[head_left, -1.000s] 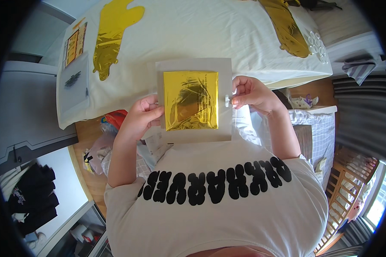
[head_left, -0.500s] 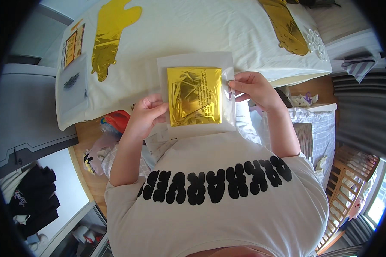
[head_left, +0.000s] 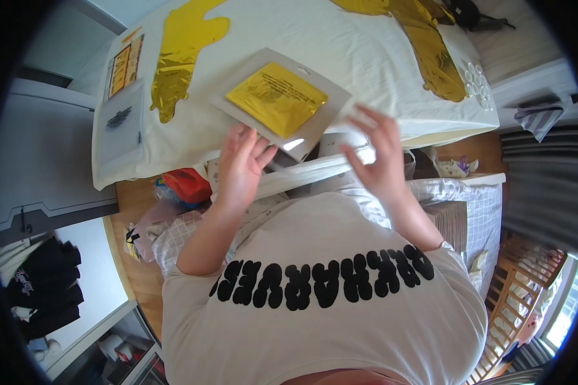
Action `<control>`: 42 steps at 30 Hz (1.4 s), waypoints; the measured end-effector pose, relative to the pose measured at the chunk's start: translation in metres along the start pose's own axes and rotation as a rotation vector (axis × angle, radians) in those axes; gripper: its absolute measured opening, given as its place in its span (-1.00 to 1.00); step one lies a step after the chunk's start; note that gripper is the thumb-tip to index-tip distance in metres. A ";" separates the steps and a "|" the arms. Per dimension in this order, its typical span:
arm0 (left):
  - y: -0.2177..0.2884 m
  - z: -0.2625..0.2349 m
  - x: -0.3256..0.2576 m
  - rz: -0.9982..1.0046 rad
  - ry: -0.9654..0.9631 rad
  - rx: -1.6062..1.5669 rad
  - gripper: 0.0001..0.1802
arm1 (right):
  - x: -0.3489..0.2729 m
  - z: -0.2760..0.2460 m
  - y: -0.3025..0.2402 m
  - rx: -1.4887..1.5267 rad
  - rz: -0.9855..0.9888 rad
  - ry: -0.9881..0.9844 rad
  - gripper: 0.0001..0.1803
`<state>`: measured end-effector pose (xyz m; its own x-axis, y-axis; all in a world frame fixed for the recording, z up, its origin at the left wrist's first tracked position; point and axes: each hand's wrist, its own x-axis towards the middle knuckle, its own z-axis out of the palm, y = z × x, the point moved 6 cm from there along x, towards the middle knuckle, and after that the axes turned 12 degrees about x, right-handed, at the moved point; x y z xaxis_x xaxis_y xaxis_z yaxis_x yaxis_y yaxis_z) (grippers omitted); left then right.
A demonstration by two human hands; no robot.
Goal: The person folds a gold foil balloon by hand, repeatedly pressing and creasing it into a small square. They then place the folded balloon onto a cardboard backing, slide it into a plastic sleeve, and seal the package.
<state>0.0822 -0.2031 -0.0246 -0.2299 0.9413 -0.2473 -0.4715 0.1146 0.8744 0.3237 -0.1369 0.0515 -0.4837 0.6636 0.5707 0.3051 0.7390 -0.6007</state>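
Observation:
A flat clear package (head_left: pixel 335 102) lies turned at an angle on the table's near edge. Folded shiny gold foil (head_left: pixel 278 96) with small dark print shows inside it, and a hang hole sits at its far corner. Close by the package's near left edge is my left hand (head_left: pixel 241 163), its fingers apart; whether a fingertip touches the package is hard to tell. Off the right side of the package hovers my right hand (head_left: pixel 380 154), slightly blurred, its fingers spread and nothing in them.
Flat gold foil balloons lie left (head_left: pixel 175 67) and right (head_left: pixel 424 45) on the white-covered table (head_left: pixel 282 29). At the left edge are a clear pouch (head_left: pixel 119 131) and a printed card (head_left: pixel 125 67); several clear rings (head_left: pixel 476 83) sit at the right. A red bag (head_left: pixel 187 186) lies below.
The package has gone from both hands down onto the table edge, turned askew with its hang hole upper right. My right hand has let go and opened; my left hand's fingers have spread.

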 end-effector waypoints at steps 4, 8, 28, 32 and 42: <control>-0.006 0.029 -0.009 0.019 -0.118 0.098 -0.42 | -0.007 0.025 -0.012 -0.049 -0.038 -0.257 -0.45; -0.001 0.033 -0.027 -0.263 -0.727 0.584 -0.29 | -0.007 0.018 0.024 -0.189 0.034 -0.224 -0.47; 0.027 0.111 0.133 0.927 -0.597 1.778 -0.31 | -0.020 0.036 0.018 -0.324 0.160 -0.101 -0.30; 0.026 0.112 0.133 0.916 -0.634 1.785 -0.21 | -0.016 0.041 0.024 -0.375 0.166 -0.164 -0.26; 0.026 0.109 0.133 0.916 -0.600 1.785 -0.37 | -0.013 0.047 0.027 -0.351 0.178 -0.176 -0.28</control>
<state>0.1322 -0.0405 0.0105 0.5454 0.8135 0.2020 0.8178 -0.5693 0.0845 0.2994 -0.1312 0.0014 -0.5217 0.7769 0.3524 0.6422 0.6296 -0.4371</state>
